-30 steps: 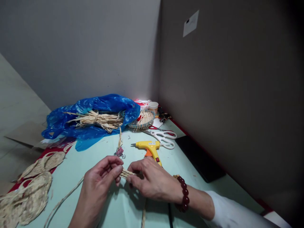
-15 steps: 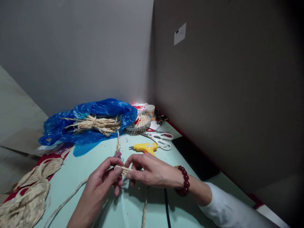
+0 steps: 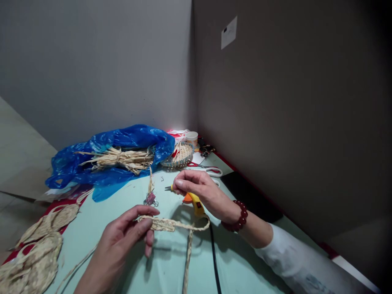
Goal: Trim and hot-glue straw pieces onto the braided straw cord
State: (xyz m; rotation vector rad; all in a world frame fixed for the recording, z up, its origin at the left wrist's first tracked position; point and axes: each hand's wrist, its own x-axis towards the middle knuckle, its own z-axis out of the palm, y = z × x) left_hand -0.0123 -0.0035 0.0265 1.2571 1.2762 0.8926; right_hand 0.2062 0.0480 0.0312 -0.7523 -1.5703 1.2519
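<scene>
My left hand [image 3: 128,230] pinches one end of a flat coil of braided straw cord [image 3: 162,223] between thumb and fingers. From that coil the cord loops out to the right and hangs down toward the near edge. My right hand [image 3: 199,190] is over the yellow hot glue gun [image 3: 199,207], with thumb and fingertips pressed together; whether anything is between them is hidden. The gun's dark nozzle [image 3: 168,188] sticks out left of the fingers, and its middle is covered by the hand. A black cable [image 3: 214,257] runs down below the gun.
A blue plastic bag [image 3: 73,159] with a bundle of dry straw [image 3: 122,159] lies at the back. Beside it are a woven basket [image 3: 177,157], white-handled scissors [image 3: 214,172] and a cup [image 3: 191,137]. Small clips [image 3: 150,199] lie mid-table. Braided straw pieces [image 3: 36,261] rest at left.
My right hand has let go of the braided coil and moved up over the glue gun. The left hand keeps hold of the coil, whose cord loop now shows.
</scene>
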